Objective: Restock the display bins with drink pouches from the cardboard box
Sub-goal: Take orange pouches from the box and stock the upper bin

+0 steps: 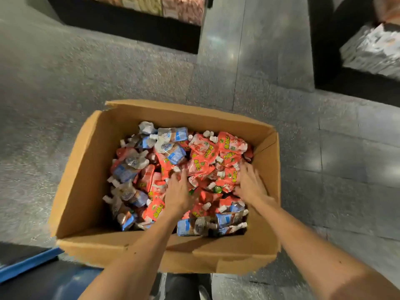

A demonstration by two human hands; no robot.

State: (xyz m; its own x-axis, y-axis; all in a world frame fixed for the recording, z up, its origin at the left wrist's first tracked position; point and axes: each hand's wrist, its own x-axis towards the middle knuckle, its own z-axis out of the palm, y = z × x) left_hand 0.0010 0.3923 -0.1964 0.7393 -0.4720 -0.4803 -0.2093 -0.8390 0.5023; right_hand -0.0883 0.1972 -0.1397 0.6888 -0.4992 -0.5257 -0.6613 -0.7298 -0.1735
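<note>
Cardboard: brown cardboard box [82, 176], centre frame, heaped with red and blue spouted drink pouches [203, 152].
Grip: our left hand [178, 191] and right hand [249, 182] spread open, pressing pouches, gripping none.
Progress: we judge restocking barely begun.

Cardboard box [91, 174] on floor [324, 169], center. Drink pouches [194, 161] piled inside. Display bins [138, 16] behind box, far L; another bin [372, 48] far R. Both hands in box, on pouches.

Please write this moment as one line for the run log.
stage: gathering pouches | left hand: spread on red pouches | right hand: spread on red pouches | cardboard box: on floor, open, holds red and blue pouches | nothing lifted
</note>
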